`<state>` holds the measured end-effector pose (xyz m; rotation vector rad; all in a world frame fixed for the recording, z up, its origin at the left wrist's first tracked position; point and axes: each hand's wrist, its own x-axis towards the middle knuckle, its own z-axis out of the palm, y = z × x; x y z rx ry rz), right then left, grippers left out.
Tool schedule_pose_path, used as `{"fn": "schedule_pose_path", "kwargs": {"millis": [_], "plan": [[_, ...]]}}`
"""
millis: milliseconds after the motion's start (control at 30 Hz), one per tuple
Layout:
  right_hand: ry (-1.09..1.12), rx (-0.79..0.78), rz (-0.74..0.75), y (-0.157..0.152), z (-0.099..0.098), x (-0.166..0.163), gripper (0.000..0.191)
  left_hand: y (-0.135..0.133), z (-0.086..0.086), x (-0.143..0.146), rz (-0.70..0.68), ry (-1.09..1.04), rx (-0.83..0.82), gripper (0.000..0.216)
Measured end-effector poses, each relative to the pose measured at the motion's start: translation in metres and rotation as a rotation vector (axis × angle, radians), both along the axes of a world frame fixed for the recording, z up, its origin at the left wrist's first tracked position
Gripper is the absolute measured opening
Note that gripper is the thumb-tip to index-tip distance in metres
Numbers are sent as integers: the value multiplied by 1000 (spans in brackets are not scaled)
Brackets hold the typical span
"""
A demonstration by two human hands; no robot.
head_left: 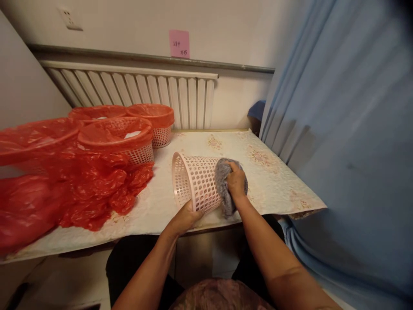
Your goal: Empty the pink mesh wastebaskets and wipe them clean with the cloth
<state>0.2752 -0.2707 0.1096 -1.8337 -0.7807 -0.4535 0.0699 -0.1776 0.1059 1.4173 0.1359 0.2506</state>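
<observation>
Wiping of a pink mesh basket [195, 183] is judged to be under way, not finished. The basket is laid on its side at the near edge of the table [277, 172], with its open mouth turned left and its base turned right. A grey cloth [222, 183] is pressed against the base end by the right hand [237, 181], which is clenched around the cloth with fingers curled over it. The basket's lower wall near the rim is gripped from beneath by the left hand [186, 216]; the fingers are partly closed on the mesh and the fingertips are hidden. How much of the basket has been gone over cannot be told, as no dirt or wet marks are visible on the mesh. This basket is unlined, while at least three others at the back left, such as the nearest lined basket [129, 142], are already fitted with red bags. Loose red bags [97, 189] are heaped just left of the pink basket, not touching it. A white radiator [145, 90] and a pink note [179, 43] are seen on the wall behind, and a blue curtain [338, 129] hangs at the right.
</observation>
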Motion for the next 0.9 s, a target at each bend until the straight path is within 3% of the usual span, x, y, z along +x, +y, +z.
{"fn": "schedule_pose_path", "kwargs": {"millis": [100, 167, 267, 333, 400, 500, 667, 767, 900], "plan": [[121, 39, -184, -18, -13, 23, 42, 2, 2, -1, -22, -9, 14, 66], [149, 83, -234, -24, -24, 18, 41, 4, 2, 0, -51, -15, 38, 64], [77, 168, -187, -22, -37, -19, 44, 8, 0, 2, -75, -24, 96, 59], [9, 195, -73, -14, -38, -55, 46, 9, 1, 3, -52, -19, 134, 56], [-82, 195, 91, -5, -28, -87, 45, 10, 2, 4, -24, -17, 184, 53], [-174, 141, 306, 11, 1, -114, 44, 10, -2, -2, -17, -10, 300, 48], [-145, 48, 375, 35, 48, -106, 46, 12, -27, -22, -100, 99, 420, 49], [-110, -18, 340, 40, 55, -100, 45, 11, -32, -28, -160, 105, 427, 48], [-172, -23, 349, 36, 48, -105, 50, 7, -17, -18, -119, 55, 242, 44]]}}
